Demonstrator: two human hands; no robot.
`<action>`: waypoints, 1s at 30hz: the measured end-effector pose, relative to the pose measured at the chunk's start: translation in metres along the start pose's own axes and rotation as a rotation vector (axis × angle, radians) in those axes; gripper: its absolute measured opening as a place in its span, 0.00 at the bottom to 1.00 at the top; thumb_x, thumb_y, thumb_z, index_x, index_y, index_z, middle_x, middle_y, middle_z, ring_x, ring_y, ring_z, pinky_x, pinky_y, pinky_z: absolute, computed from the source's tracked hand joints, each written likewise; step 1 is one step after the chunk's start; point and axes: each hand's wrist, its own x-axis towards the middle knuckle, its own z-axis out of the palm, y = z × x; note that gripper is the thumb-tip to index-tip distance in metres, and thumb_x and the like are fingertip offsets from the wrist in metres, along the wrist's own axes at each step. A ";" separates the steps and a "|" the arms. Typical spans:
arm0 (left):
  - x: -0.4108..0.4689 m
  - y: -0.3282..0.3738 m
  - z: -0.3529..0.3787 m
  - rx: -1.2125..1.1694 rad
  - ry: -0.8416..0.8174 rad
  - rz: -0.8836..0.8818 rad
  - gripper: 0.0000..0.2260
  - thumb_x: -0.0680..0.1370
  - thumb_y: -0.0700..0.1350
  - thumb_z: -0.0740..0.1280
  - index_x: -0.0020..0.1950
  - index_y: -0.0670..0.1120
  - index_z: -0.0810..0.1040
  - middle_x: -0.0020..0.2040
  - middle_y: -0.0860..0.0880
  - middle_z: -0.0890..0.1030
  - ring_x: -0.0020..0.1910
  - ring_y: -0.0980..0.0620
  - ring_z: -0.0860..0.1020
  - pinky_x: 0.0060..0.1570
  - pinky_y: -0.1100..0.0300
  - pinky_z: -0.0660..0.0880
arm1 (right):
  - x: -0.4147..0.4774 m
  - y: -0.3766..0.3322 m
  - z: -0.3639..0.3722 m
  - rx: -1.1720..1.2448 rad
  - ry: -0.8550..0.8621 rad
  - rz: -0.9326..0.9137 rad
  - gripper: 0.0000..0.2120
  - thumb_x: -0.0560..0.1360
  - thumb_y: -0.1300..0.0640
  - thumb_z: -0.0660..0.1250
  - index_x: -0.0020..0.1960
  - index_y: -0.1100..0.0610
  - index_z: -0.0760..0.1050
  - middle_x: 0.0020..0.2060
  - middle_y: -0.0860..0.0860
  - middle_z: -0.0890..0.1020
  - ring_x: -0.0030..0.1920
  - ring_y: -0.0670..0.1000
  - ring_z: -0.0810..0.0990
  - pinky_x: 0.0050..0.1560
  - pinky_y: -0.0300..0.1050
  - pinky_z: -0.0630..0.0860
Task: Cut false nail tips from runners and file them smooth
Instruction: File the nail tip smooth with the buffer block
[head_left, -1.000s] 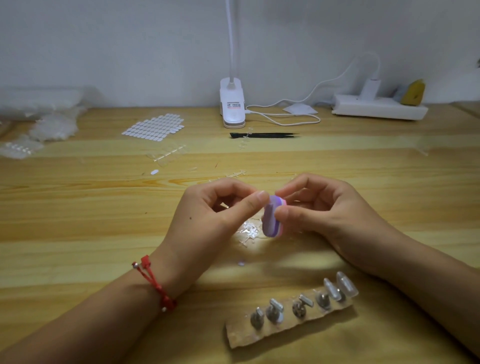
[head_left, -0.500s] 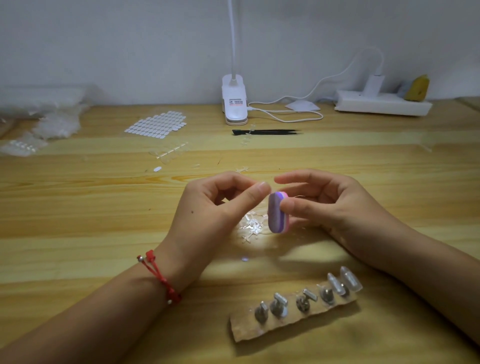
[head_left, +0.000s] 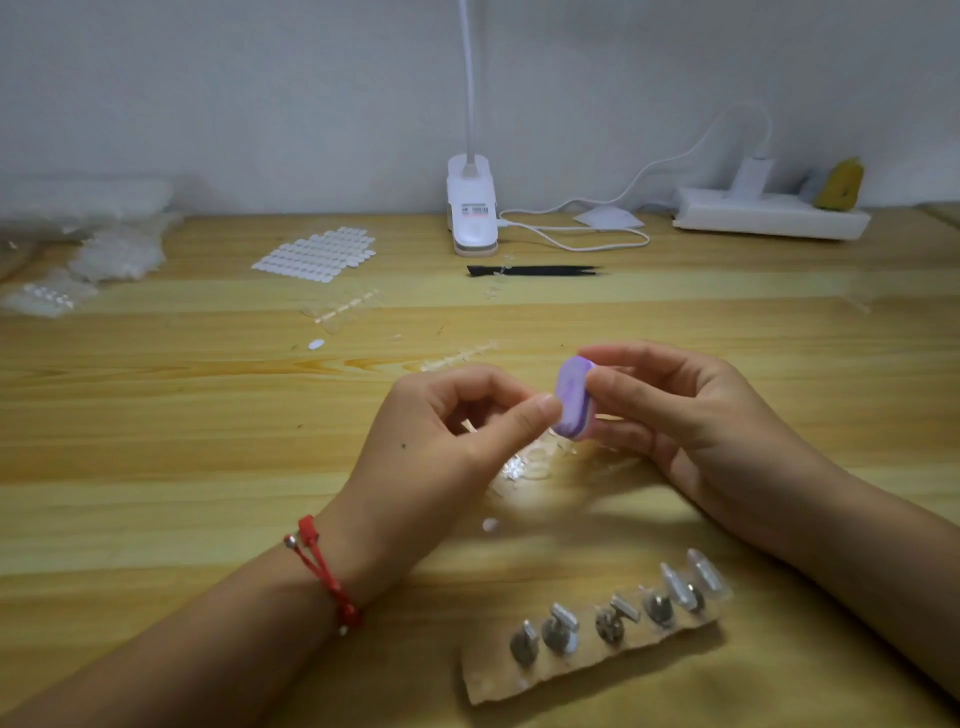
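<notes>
One purple file block (head_left: 571, 397) stands upright between the two hands, held over the middle of the worktop (head_left: 156, 441). The right hand (head_left: 691, 415) grasps it, thumb on the near face and fingers curled behind. The left hand (head_left: 457, 431) is curled, its thumb tip pressed against the block's left edge. Whether a nail tip is pinched there cannot be told, since the fingers hide the spot. A red cord bracelet (head_left: 322, 577) circles the left wrist.

Just below the hands, clear plastic trimmings (head_left: 524, 467) lie scattered on the wood in a bright patch of light. Nearer the front edge, right of centre, a cardboard strip (head_left: 597, 667) carries a row of small metal stands (head_left: 556, 631), several topped with clear nail tips (head_left: 704, 569).

Further back, clear runners (head_left: 343, 312) lie left of centre, and beyond them a sheet of white oval pads (head_left: 317, 252). A black tool (head_left: 535, 270) lies crosswise near the back edge, just in front of a white clip lamp (head_left: 471, 213). The lamp's cable loops right toward a white power strip (head_left: 769, 215) near the back right corner. Clear plastic bags (head_left: 114, 249) are heaped at the back left corner.
</notes>
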 end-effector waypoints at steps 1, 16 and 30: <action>0.000 0.001 0.000 0.001 0.011 0.010 0.11 0.67 0.51 0.71 0.36 0.44 0.83 0.36 0.32 0.76 0.32 0.50 0.71 0.33 0.61 0.67 | -0.001 0.000 0.000 -0.007 -0.010 0.004 0.15 0.58 0.51 0.79 0.44 0.52 0.86 0.40 0.52 0.86 0.40 0.49 0.85 0.40 0.37 0.80; 0.001 -0.001 0.001 -0.016 -0.019 -0.002 0.11 0.67 0.51 0.70 0.37 0.44 0.83 0.37 0.31 0.76 0.32 0.48 0.71 0.33 0.61 0.67 | 0.001 -0.003 0.004 0.029 0.028 0.020 0.12 0.59 0.55 0.75 0.42 0.53 0.86 0.38 0.53 0.86 0.37 0.48 0.85 0.38 0.37 0.80; 0.000 -0.002 0.000 0.001 -0.012 0.010 0.08 0.70 0.47 0.71 0.37 0.43 0.82 0.31 0.34 0.73 0.28 0.54 0.67 0.29 0.68 0.64 | 0.001 -0.001 0.004 -0.011 -0.009 0.022 0.12 0.61 0.55 0.77 0.44 0.53 0.86 0.39 0.53 0.86 0.39 0.49 0.85 0.39 0.37 0.80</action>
